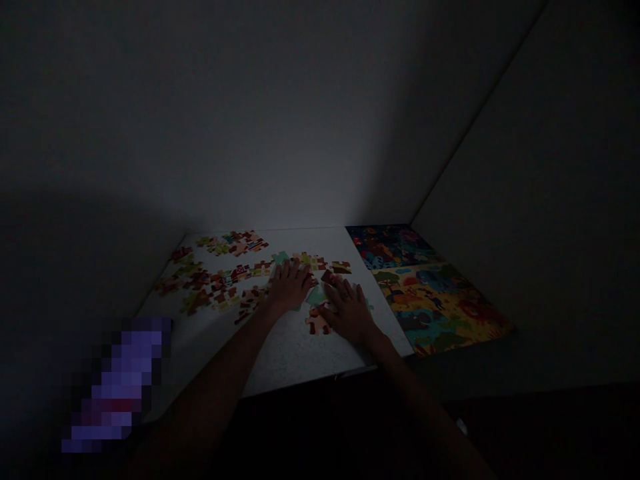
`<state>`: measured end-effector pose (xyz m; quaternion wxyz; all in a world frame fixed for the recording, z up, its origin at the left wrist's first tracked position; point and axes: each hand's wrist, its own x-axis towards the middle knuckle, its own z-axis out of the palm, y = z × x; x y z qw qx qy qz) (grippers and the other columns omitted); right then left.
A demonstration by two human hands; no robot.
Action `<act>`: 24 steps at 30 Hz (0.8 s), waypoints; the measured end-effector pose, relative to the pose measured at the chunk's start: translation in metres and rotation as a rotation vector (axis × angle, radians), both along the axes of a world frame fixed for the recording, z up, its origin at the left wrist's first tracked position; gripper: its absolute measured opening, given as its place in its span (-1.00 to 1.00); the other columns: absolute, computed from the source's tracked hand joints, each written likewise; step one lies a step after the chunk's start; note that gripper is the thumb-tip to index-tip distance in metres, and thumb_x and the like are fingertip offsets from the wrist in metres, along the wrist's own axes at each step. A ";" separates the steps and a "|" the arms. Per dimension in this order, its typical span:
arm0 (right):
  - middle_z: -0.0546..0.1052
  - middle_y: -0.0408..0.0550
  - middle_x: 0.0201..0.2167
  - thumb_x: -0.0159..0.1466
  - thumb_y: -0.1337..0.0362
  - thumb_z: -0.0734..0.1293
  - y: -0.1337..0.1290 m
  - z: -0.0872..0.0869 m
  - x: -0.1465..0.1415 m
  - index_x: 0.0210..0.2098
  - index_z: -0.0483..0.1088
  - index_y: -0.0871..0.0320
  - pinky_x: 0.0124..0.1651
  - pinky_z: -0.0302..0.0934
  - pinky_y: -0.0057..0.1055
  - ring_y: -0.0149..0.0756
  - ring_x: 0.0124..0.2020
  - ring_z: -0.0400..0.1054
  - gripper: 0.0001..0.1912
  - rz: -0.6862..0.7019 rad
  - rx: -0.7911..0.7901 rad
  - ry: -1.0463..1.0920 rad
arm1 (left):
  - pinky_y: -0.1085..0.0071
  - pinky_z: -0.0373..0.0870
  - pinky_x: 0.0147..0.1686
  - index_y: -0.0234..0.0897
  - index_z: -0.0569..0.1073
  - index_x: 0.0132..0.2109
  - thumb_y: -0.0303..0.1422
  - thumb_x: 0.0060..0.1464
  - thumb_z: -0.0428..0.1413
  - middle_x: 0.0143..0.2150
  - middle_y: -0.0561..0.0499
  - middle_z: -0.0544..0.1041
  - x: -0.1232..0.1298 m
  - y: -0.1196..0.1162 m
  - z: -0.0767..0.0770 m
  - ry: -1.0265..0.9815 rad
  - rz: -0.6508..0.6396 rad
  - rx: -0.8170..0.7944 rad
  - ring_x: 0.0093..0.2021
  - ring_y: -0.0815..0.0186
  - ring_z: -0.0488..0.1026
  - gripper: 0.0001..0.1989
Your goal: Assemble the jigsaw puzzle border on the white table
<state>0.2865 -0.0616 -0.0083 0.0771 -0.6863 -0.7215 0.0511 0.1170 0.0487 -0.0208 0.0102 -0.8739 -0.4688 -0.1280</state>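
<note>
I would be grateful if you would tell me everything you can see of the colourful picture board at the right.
The picture board lies flat in two panels: a dark blue one at the far end and a yellow one nearer, showing animal shapes in green, red and blue. It looks like printed card, though dim light hides the detail. It sits alongside the white tabletop, against the wall, and nothing visibly rests on it.

A white table (287, 350) holds scattered jigsaw pieces (240, 272).
</note>
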 end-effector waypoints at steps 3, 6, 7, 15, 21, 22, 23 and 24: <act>-0.06 0.05 0.45 0.39 -0.11 0.09 0.010 0.001 0.004 0.40 0.01 0.02 0.39 -0.31 0.19 0.02 0.45 -0.20 -0.32 -0.026 -0.013 0.013 | -0.12 -0.04 0.31 -0.27 0.25 0.33 -0.13 0.34 -0.18 0.41 -0.26 0.14 -0.004 -0.009 0.004 0.031 -0.001 -0.009 0.40 -0.15 0.03 -0.46; -0.08 0.05 0.45 0.40 -0.07 0.07 0.019 0.000 0.005 0.41 0.00 0.06 0.39 -0.30 0.18 -0.02 0.46 -0.21 -0.34 -0.051 -0.029 0.016 | -0.07 -0.04 0.32 -0.30 0.24 0.34 -0.14 0.35 -0.20 0.41 -0.28 0.14 -0.007 -0.017 0.006 0.053 -0.001 -0.013 0.41 -0.13 0.02 -0.46; -0.08 0.05 0.45 0.41 -0.06 0.07 0.022 0.000 0.005 0.41 -0.01 0.07 0.39 -0.30 0.17 -0.02 0.46 -0.22 -0.34 -0.060 -0.032 0.010 | -0.07 -0.05 0.33 -0.30 0.24 0.34 -0.16 0.35 -0.20 0.41 -0.28 0.14 -0.008 -0.020 0.007 0.051 0.001 -0.006 0.41 -0.12 0.01 -0.46; -0.06 0.07 0.45 0.42 -0.05 0.04 0.053 -0.002 0.004 0.41 -0.01 0.02 0.38 -0.26 0.13 -0.04 0.46 -0.22 -0.36 -0.108 -0.037 -0.038 | -0.01 -0.01 0.34 -0.26 0.22 0.36 -0.17 0.35 -0.18 0.39 -0.25 0.18 -0.010 -0.045 0.003 0.055 0.011 0.065 0.40 -0.07 0.08 -0.47; 0.02 0.05 0.44 0.40 -0.05 0.07 0.080 -0.003 0.006 0.39 0.04 0.01 0.39 -0.26 0.06 -0.07 0.45 -0.17 -0.37 -0.118 0.008 -0.050 | -0.04 -0.01 0.34 -0.26 0.27 0.32 -0.13 0.33 -0.13 0.38 -0.21 0.23 -0.013 -0.056 -0.005 0.004 0.017 0.082 0.39 -0.07 0.09 -0.47; 0.02 0.05 0.44 0.40 -0.05 0.08 0.084 -0.003 0.005 0.39 0.04 0.02 0.39 -0.26 0.06 -0.07 0.45 -0.17 -0.37 -0.129 0.007 -0.044 | -0.04 -0.02 0.34 -0.27 0.28 0.32 -0.13 0.32 -0.13 0.37 -0.21 0.23 -0.013 -0.058 -0.006 0.002 0.004 0.081 0.39 -0.07 0.09 -0.47; 0.02 0.05 0.44 0.40 -0.06 0.08 0.089 -0.003 0.004 0.39 0.05 0.02 0.39 -0.26 0.06 -0.06 0.45 -0.17 -0.36 -0.142 0.003 -0.037 | -0.04 -0.02 0.34 -0.29 0.27 0.32 -0.13 0.32 -0.13 0.37 -0.21 0.24 -0.013 -0.060 -0.008 -0.001 -0.015 0.082 0.39 -0.06 0.09 -0.46; 0.02 0.06 0.44 0.39 -0.07 0.07 0.093 -0.004 0.002 0.39 0.05 0.03 0.38 -0.26 0.08 -0.04 0.44 -0.16 -0.36 -0.159 -0.001 -0.029 | -0.03 -0.02 0.35 -0.30 0.26 0.32 -0.13 0.32 -0.13 0.37 -0.21 0.24 -0.012 -0.062 -0.009 -0.006 -0.035 0.083 0.39 -0.05 0.09 -0.46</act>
